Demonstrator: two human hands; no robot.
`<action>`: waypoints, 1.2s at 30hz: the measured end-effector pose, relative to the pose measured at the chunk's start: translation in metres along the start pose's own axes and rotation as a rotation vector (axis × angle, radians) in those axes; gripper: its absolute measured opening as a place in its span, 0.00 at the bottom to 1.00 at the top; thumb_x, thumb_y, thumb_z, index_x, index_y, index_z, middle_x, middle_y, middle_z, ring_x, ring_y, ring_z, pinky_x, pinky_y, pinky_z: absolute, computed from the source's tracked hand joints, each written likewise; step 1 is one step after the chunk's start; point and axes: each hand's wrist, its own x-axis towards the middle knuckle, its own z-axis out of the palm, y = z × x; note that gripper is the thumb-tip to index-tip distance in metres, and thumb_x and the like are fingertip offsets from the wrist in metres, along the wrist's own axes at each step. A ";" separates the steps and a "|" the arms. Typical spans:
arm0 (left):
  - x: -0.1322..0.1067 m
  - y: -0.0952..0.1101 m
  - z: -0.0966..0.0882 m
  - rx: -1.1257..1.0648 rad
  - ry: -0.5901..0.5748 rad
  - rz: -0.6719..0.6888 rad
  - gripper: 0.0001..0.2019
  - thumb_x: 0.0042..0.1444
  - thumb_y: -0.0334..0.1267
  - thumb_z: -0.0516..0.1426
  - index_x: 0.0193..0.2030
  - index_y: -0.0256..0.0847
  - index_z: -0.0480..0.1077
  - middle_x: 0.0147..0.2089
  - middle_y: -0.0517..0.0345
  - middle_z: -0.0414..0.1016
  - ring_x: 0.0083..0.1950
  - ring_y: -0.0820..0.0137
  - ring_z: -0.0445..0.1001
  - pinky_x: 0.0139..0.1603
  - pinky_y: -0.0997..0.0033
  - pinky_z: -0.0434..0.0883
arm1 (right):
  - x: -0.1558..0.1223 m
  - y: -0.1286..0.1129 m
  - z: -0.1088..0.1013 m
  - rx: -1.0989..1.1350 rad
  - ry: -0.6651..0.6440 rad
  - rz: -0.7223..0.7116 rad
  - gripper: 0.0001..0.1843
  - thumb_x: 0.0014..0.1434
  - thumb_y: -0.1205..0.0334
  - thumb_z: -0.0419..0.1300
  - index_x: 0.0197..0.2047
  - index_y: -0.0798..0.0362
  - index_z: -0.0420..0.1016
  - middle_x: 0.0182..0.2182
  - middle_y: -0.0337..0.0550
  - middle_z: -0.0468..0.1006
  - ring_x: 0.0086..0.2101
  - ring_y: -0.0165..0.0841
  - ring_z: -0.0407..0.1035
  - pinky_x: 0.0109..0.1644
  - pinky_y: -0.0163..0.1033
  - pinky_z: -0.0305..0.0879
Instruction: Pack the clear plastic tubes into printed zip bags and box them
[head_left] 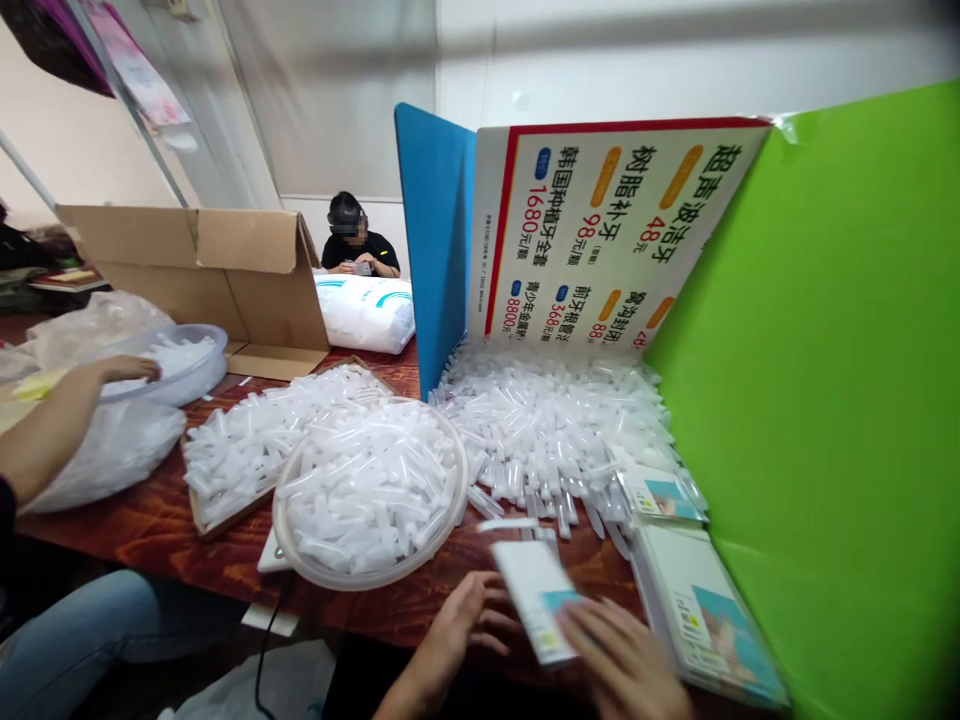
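At the near edge of a reddish-brown wooden worktop (420, 612), the right hand (630, 655) pinches a flat, rectangular white-and-teal packet (529, 590) in its fingers, left hand (454, 622) fingers parted beside it; a slack one-sided grip could drop it.

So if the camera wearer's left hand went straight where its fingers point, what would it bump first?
Probably the white-and-teal packet, just beyond the fingers of the left hand, though depth is unclear here.

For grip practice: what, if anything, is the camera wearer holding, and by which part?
The right hand holds a white packet by its lower right edge; contact by the left hand is unclear.
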 end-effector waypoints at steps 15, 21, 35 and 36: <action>-0.052 0.000 -0.086 0.167 0.208 -0.010 0.29 0.37 0.60 0.73 0.33 0.37 0.71 0.28 0.55 0.79 0.25 0.70 0.73 0.28 0.75 0.63 | 0.230 -0.077 0.133 0.311 -0.601 0.096 0.18 0.57 0.72 0.63 0.52 0.55 0.75 0.39 0.50 0.81 0.41 0.43 0.76 0.45 0.41 0.68; -0.064 0.017 -0.078 -0.019 0.122 -0.018 0.23 0.43 0.50 0.73 0.36 0.36 0.73 0.31 0.53 0.80 0.26 0.72 0.73 0.28 0.76 0.64 | 0.188 -0.042 0.105 1.046 -0.194 0.545 0.22 0.65 0.55 0.61 0.60 0.49 0.67 0.34 0.39 0.78 0.34 0.34 0.74 0.39 0.37 0.70; -0.023 0.026 -0.043 0.125 -0.160 -0.315 0.22 0.47 0.50 0.71 0.37 0.32 0.77 0.31 0.52 0.79 0.26 0.73 0.71 0.28 0.78 0.62 | 0.041 -0.020 0.064 1.407 0.104 1.091 0.22 0.48 0.55 0.76 0.35 0.48 0.67 0.27 0.35 0.80 0.25 0.31 0.71 0.30 0.33 0.65; -0.024 0.024 -0.042 0.134 -0.151 -0.317 0.22 0.47 0.52 0.71 0.36 0.32 0.76 0.30 0.53 0.78 0.25 0.74 0.70 0.27 0.78 0.61 | 0.038 -0.019 0.060 1.382 0.040 1.054 0.20 0.49 0.55 0.76 0.33 0.50 0.68 0.27 0.36 0.80 0.27 0.31 0.71 0.31 0.33 0.65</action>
